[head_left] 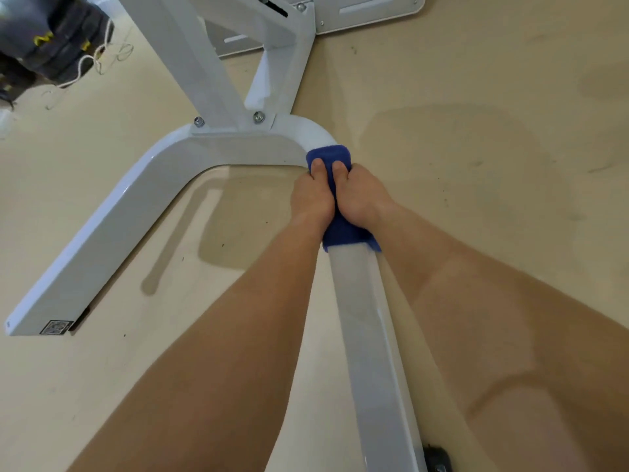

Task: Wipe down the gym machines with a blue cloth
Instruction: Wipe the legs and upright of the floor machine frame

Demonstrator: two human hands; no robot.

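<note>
Beige floor (476,137), scuffed in spots. 1 white machine frame (102,240), U-shaped base w/ 2 legs. 2 bolts (258,116) at the upright's foot plate. 1 sticker (56,327) at L leg end. 1 blue cloth (328,155), draped over R leg just past the bend. 2 hands: left hand (311,195) and right hand (362,199) side by side, touching, both clenched round cloth + leg, thumbs on top. Cloth shows ahead of thumbs and behind wrists. Black stack (51,46) w/ white cord (92,63) far L.
</note>
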